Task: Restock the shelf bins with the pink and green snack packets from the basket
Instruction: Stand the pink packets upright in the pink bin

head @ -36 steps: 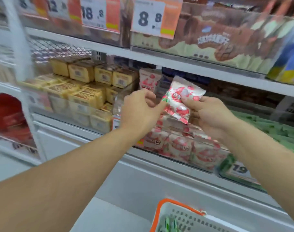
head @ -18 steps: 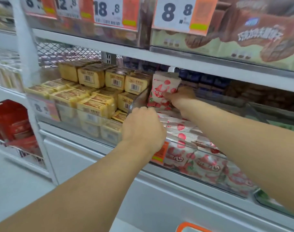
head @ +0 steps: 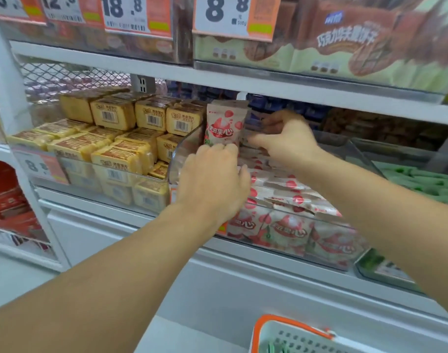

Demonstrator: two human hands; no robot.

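Pink packet (head: 224, 124) upright: 1 | hands: 2 | basket (head: 289, 335): 1

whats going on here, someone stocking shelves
Yes. A person is filling a clear shelf bin with pink snack packets. One pink packet stands upright at the back of the bin; the left hand is at its lower edge and the right hand is just beside it, fingers extended. Whether either hand grips it is unclear. More pink packets lie in the bin in front. The basket sits below, with something green inside.
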